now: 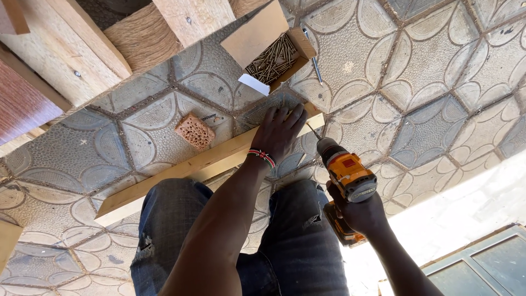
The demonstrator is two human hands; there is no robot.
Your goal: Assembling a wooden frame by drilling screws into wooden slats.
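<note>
My left hand (pixel 280 133) presses flat on the far end of a long pale wooden plank (pixel 181 170) that lies across patterned paving tiles. A beaded bracelet circles that wrist. My right hand (pixel 359 214) grips an orange and black cordless drill (pixel 346 174), its bit angled toward the plank's end just right of my left fingers. My jeans-clad knees show below the plank.
An open cardboard box of screws (pixel 272 58) sits beyond the plank, with a loose metal bit (pixel 316 68) beside it. A small perforated brick piece (pixel 195 131) lies on the tiles. Stacked timber and a wooden frame (pixel 71 55) fill the upper left. A metal frame (pixel 487 263) is at lower right.
</note>
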